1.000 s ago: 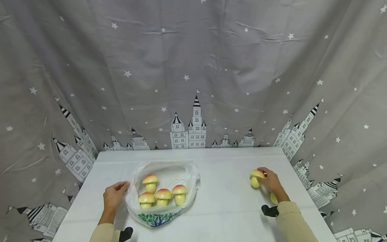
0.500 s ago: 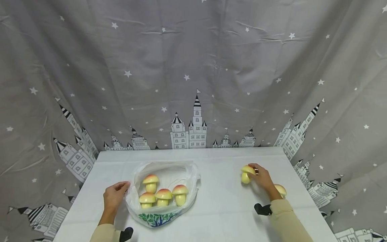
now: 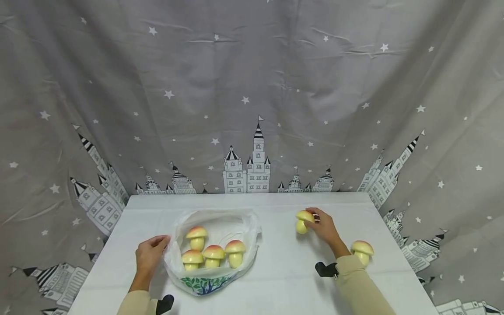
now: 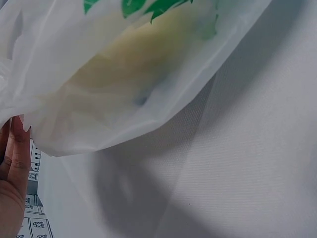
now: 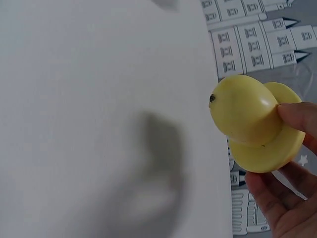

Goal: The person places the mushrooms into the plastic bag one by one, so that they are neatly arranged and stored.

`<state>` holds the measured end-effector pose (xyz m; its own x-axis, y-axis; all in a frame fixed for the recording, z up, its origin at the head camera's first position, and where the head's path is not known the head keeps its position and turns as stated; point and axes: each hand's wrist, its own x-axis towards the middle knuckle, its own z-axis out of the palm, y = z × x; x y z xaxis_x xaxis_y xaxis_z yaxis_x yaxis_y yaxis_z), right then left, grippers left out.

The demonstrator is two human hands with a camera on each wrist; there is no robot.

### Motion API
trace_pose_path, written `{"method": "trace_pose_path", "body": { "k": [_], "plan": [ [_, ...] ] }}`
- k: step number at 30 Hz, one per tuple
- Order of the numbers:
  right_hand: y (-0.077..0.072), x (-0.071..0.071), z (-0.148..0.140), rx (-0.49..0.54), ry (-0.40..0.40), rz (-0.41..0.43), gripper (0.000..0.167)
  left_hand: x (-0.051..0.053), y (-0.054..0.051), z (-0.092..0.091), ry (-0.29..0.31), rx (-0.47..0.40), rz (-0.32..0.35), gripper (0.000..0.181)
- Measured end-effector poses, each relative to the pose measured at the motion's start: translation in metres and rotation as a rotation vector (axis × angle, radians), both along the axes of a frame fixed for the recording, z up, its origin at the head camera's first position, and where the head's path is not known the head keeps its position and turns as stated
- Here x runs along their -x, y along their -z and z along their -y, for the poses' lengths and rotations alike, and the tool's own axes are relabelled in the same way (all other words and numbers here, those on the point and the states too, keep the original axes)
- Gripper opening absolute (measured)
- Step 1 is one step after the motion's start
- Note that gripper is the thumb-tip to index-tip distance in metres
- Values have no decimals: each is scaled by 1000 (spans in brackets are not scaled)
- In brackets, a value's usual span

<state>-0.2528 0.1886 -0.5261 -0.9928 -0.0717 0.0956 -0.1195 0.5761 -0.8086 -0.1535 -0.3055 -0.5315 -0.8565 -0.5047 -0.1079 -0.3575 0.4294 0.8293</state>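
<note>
While left hand pinches thin bag by edge, right hand, well apart, holds yellow mushroom up over table, right of bag. Mushroom looks light, hard, smooth, maybe slippery: best hold round stem, under cap. Bag seems floppy.

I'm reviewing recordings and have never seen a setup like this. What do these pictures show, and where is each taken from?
There is no machine here: a person works with two bare hands. The wide picture comes from a camera worn on the head; the two close ones come from cameras on the wrists. On the white table sits an open plastic bag with four mushroom-shaped pieces inside. The left hand holds the bag's edge. The right hand grips a fifth piece in its fingers, and a sixth piece lies near the right sleeve.
</note>
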Motion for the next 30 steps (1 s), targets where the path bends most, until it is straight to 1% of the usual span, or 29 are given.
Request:
{"method": "trace_pose_path", "body": {
  "k": [1,3,6,8,10,12,13,16,18,19,21,22,24,26,28,30],
  "plan": [
    [-1,0,3,5,1,4,42,0,0,0,-3,7,4,41],
    [-4,-1,10,7,-5,10,43,1,0,1,-4,-4,3,41],
    [-8,-1,20,21,-11,22,43,3,3,3,-4,-10,2,42],
    [-10,-1,27,30,-17,21,43,7,10,6,-13,-21,13,41],
    [-11,-2,33,46,-24,17,43,11,21,13,-20,-9,23,42],
    [-10,-3,38,62,-33,11,43,16,37,22,-8,-4,29,45],
    [-10,-4,41,67,-38,7,42,19,46,26,-14,7,35,45],
    [-8,-5,49,84,-46,0,42,25,69,36,-1,38,21,51],
    [-5,-5,53,87,-53,-12,42,28,76,39,-5,41,14,53],
    [-5,-5,55,91,-58,-16,41,28,79,39,-20,59,23,52],
    [-4,-6,60,98,-70,-29,41,29,80,39,-33,65,24,51],
    [-5,-6,62,100,-78,-40,41,29,78,39,-32,57,21,50],
    [-7,-6,67,118,-89,-43,41,27,72,39,-10,23,11,49],
    [-8,-7,72,129,-92,-41,41,27,71,39,-10,27,6,49],
    [-9,-7,76,138,-92,-39,41,26,72,41,12,17,0,51],
    [-9,-7,81,142,-92,-32,41,25,66,36,-12,27,29,50]
  ]
}}
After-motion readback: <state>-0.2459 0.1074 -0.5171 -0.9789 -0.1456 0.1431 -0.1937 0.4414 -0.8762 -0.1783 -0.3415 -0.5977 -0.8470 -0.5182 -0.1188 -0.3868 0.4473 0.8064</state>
